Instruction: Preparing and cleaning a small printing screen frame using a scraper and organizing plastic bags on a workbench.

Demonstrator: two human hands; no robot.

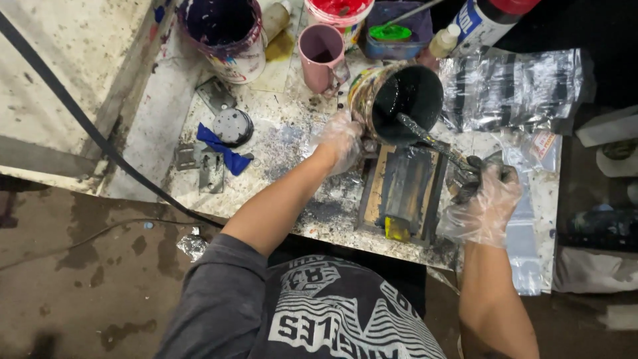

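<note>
While the left hand [340,141], in a thin clear glove, curls round the side of the black paint can [397,100] at centre frame and tips it, the right hand [484,199], also gloved, grips the handle of a spatula [432,143] w/ its blade inside the can's mouth. Can sits just above a dark-smeared wooden frame [402,193] on the spattered bench [279,139]. Judged step: scooping black paint out. Next move prob. needs the loaded blade lifted clear w/o dripping, can kept steady. Pink cup [321,54] and purple-stained bucket [226,36] stand upper left of the can.
</note>
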